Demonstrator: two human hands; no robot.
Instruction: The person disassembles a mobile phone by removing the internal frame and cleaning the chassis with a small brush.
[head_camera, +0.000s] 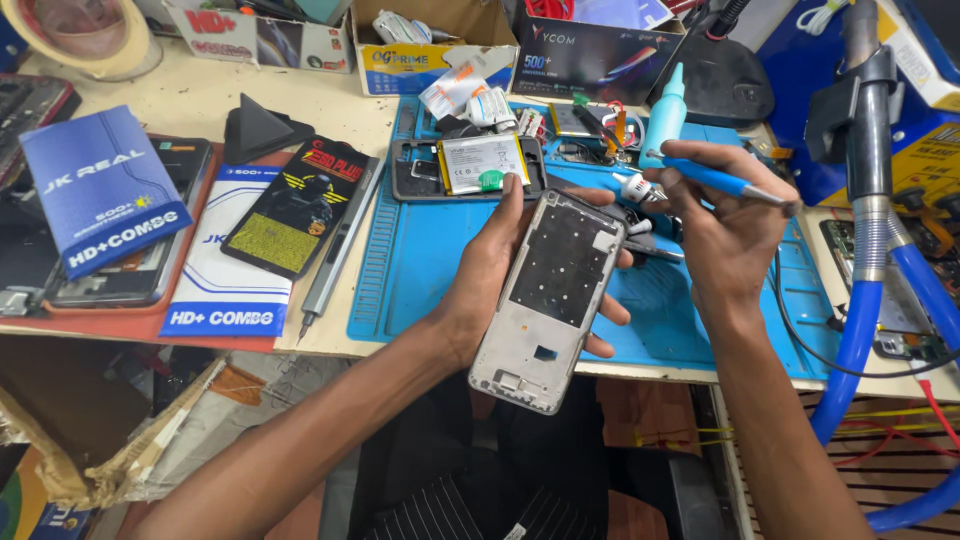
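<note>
My left hand grips from behind a grey phone frame, tilted above the near edge of the blue work mat. My right hand is closed around a blue soldering pen, its tip just beside the frame's top corner.

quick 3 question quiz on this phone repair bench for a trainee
1. True or false: the left hand holds the silver phone middle frame.
2. The right hand holds: A) a blue-handled tool B) a hammer C) a roll of tape.
3. What does the opened phone with its exposed battery lie on?

Key: 1 true; 2 A; 3 the blue work mat.
</note>
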